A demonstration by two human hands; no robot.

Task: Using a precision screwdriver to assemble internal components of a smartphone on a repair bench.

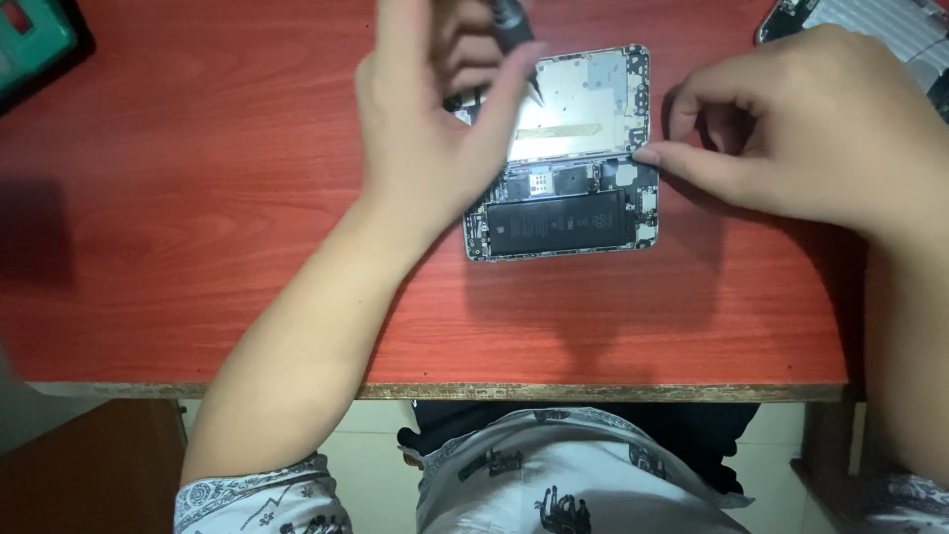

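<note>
An opened phone [568,222] lies on the red wooden table [198,247], its black battery and circuit parts showing. Its screen panel [593,99] is folded back, metal backing up, still joined to the body. My left hand [435,109] is shut on a dark screwdriver [516,30], whose tip points down at the panel's left side. My right hand [801,129] rests at the right edge of the phone, thumb and forefinger touching where the panel meets the body.
A green object [30,40] sits at the table's far left corner. Another dark device with a striped cloth [870,25] lies at the top right. The table's front edge [445,391] runs just above my lap.
</note>
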